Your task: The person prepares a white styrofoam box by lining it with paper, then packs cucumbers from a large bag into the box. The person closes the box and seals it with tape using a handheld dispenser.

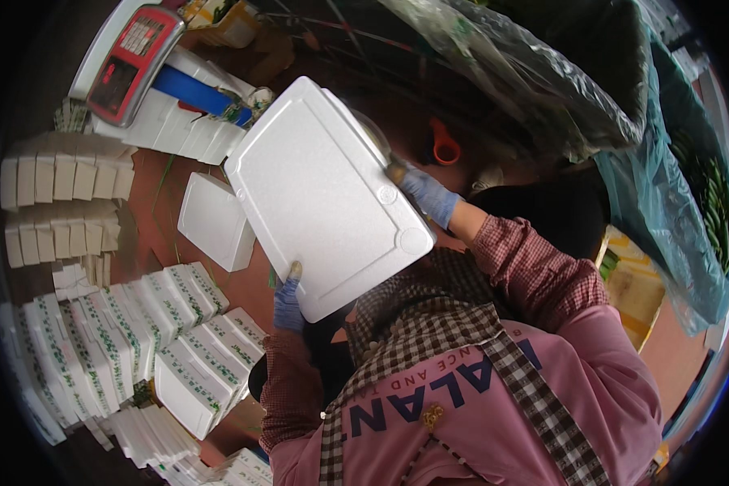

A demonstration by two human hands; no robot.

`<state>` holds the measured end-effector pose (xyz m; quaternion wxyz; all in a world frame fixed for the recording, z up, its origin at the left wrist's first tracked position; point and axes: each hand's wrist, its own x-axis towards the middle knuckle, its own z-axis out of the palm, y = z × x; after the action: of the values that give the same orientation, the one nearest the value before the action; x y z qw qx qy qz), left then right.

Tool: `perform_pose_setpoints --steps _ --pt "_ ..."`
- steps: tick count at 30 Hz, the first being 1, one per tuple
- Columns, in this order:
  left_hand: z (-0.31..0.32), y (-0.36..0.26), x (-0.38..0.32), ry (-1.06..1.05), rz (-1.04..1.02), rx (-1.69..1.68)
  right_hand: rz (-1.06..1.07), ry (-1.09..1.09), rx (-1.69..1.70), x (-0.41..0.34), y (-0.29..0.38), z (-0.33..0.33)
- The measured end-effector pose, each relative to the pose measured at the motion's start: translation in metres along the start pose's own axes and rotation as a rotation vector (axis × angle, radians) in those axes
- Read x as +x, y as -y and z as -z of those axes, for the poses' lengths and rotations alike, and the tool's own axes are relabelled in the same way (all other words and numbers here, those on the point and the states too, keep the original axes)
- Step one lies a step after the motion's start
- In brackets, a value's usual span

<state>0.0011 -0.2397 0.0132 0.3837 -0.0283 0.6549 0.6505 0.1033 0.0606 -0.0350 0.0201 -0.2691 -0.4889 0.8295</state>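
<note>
Before me a large white polystyrene foam panel [316, 194], like the lid or base of a box, is held tilted. Round marks are moulded near one of its corners. My left hand [288, 301], in a blue glove, grips the near left edge with the thumb on top; the other fingers are hidden beneath. At the right edge my right hand [426, 193], gloved too, holds the panel, its fingers partly hidden and blurred. A second white edge shows behind the panel's far right side; I cannot tell whether it belongs to a box below. A smaller white foam box [212, 219] lies on the floor, partly covered.
Stacked white foam boxes with green printed tape [121, 328] stand at left. Paler boxes [67, 176] are beyond them. A red-framed scale display [135, 67] is at upper left. An orange object [444, 146] lies ahead. Plastic-lined containers [662, 182] are at right, with green vegetables [712, 206].
</note>
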Motion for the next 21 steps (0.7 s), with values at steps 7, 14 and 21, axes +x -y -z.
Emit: perform_pose_setpoints --steps 7,14,21 --pt "0.004 -0.040 0.026 -0.357 -0.170 1.134 -0.090 0.098 -0.512 -0.019 0.037 0.004" --pt "-0.162 -0.150 0.206 -0.078 -1.012 1.421 -0.104 0.114 -0.657 -0.004 0.037 0.014" --pt "-0.195 -0.148 0.300 -0.175 -0.707 1.586 -0.415 0.321 -0.533 0.031 0.067 0.053"
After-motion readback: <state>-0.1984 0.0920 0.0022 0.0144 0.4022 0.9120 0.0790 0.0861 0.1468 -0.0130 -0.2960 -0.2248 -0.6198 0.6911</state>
